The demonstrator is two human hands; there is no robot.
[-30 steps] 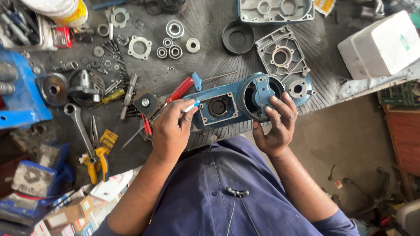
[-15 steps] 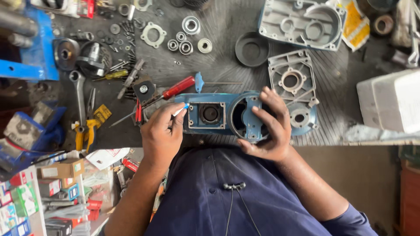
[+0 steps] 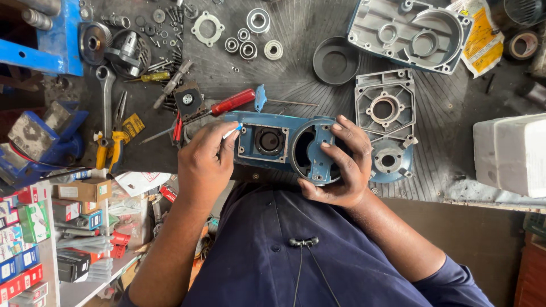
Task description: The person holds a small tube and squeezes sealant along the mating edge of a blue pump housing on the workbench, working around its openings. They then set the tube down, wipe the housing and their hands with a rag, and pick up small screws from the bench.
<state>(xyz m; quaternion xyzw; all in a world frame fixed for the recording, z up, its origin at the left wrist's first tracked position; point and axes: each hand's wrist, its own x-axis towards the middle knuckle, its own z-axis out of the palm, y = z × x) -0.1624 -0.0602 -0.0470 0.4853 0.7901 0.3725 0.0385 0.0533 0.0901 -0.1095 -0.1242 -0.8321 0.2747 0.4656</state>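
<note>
Nearest the wearer, below and to the left of the blue cast-metal gearbox housing [image 3: 284, 149], small cardboard boxes in red, green, blue and brown [image 3: 34, 239] stand packed on a low shelf beside the bench edge. The housing itself lies flat on the dark ribbed bench mat [image 3: 296, 79], close to the near edge of the bench, its square opening to the left and its round opening to the right. The left hand [image 3: 206, 165] rests on the housing's left end, fingers curled and pinching a small white-and-blue tipped tool [image 3: 233, 132] against its upper-left corner. The right hand [image 3: 341, 165] grips the round end — fingers spread over the rim, thumb underneath. Just past the housing lies a red-handled screwdriver [image 3: 227, 104], and to the right of it a grey square flange plate [image 3: 385, 107], touching a blue round cover. Farther off, beyond the housing, sit a black round cap [image 3: 335, 60], silver ball bearings [image 3: 253, 40] and a large grey housing cover [image 3: 406, 31] — with a yellow-and-white plastic packet [image 3: 480, 40] tucked at its right side. Bare mat is left between cap and bearings.
</note>
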